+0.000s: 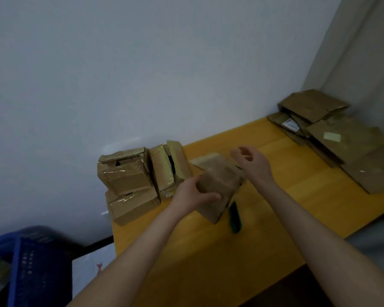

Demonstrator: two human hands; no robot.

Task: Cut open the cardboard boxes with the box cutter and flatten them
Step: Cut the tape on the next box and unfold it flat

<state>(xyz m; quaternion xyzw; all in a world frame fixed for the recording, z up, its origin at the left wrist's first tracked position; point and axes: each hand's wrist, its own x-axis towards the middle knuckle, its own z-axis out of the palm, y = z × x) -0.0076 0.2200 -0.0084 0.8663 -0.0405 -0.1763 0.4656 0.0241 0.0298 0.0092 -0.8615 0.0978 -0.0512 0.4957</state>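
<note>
Fingers point(211, 198) of my left hand point(192, 196) clamp the small box point(218, 187) above the worktop point(275, 207), steadying it; my right hand point(253, 161) hovers spread, empty, box cutter point(235, 217) parked beside.

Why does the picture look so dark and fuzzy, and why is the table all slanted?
Head view: the room light is dim, so colours look dull; the box in the left hand and the right hand are smeared by motion; the wide lens and tilted head slant the yellow table; tape on the stacked boxes glints.
</note>
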